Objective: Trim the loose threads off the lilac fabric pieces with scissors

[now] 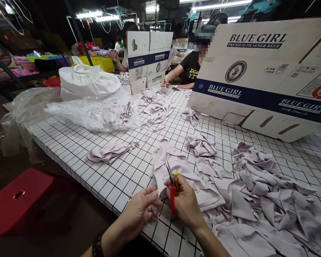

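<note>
My right hand [186, 203] is closed around small scissors [173, 198] with red and yellow handles, their blades pointing up and away from me over the cloth. At the near corner of a pale mauve fabric piece [171, 157], my left hand [143, 207] is closed, thumb and forefinger pinching its edge. That piece lies spread on the table, just beyond both hands. To the right is a large crumpled heap of the same fabric [280, 200]. A smaller bunch [200, 145] lies farther back, and a twisted strip [109, 152] lies to the left.
Cardboard sheets printed BLUE GIRL [256, 78] and a smaller folded carton [139, 73] stand upright on the grid-patterned table [77, 150]. Clear plastic bags [96, 114] and a white sack [88, 84] sit at left. A red stool [24, 200] is below. Co-workers [189, 69] sit opposite.
</note>
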Available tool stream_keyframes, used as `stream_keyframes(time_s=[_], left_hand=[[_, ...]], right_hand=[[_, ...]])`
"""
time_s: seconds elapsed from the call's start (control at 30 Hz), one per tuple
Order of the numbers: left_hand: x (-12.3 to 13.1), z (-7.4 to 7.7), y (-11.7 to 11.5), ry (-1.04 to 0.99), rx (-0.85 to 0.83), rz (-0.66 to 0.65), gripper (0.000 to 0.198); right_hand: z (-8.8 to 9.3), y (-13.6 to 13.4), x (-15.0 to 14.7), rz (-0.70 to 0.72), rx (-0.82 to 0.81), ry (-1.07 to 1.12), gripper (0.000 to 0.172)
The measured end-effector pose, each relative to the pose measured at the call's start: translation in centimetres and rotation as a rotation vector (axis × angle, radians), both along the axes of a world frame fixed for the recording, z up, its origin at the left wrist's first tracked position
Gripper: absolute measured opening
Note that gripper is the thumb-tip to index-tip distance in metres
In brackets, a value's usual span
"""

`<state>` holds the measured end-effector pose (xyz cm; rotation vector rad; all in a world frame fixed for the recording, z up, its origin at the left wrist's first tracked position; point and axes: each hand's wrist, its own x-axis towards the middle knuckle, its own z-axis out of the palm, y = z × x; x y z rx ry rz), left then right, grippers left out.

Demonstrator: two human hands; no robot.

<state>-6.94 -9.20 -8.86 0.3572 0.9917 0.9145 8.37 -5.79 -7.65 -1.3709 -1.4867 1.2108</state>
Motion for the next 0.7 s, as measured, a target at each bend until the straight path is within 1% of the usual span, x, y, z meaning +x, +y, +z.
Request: stream_keyframes(time_s=[0.07, 0.1, 0.17, 0.23, 0.3, 0.4, 0.47, 0.53, 0.63, 0.7], left_hand=[[0.3, 0.6, 0.1, -0.099, -0.065, -0.066, 0.049], [0.5, 0.7, 0.1, -0.111, -0.060, -0.084, 0.048], [0.7, 0.6, 0.3, -0.080, -0.004, -0.094, 0.049], [0.9, 0.5, 0.6, -0.018, 0.074, -0.105, 0.051], [0.9, 0.7, 0.9, 0.033, 0.135, -0.143, 0.052], [0.9, 1.5, 1.2, 0.056, 0.188, -0.217, 0.052], [1.0, 2.2, 1.4, 0.060, 0.215, -0.262, 0.051], [1.1, 2.7, 1.5, 0.088, 0.258, -0.299, 0.049], [1.2, 3.2, 1.7, 0.198, 0.372, -0.341, 0.046], [1.2, 3.4, 1.8, 0.363, 0.551, -0.343, 0.041]], right_hand=[[0.1, -0.1, 0.4, 0.006, -0.017, 0.031, 0.009], [0.1, -0.2, 0.5, 0.011, -0.030, 0.032, 0.011], [0.2, -0.3, 0.8, 0.005, -0.036, 0.025, 0.012], [0.4, -0.3, 1.1, -0.010, 0.000, 0.029, 0.012], [0.7, -0.4, 1.5, -0.016, 0.032, 0.052, 0.011], [0.8, -0.6, 2.0, 0.021, 0.030, 0.107, 0.015], [0.6, -0.7, 2.2, 0.070, 0.018, 0.159, 0.019], [0.3, -0.7, 2.3, 0.104, 0.012, 0.215, 0.020], [0.3, -0.5, 2.1, 0.075, 0.008, 0.302, 0.022], [0.7, -0.3, 2.0, 0.028, -0.004, 0.364, 0.027]])
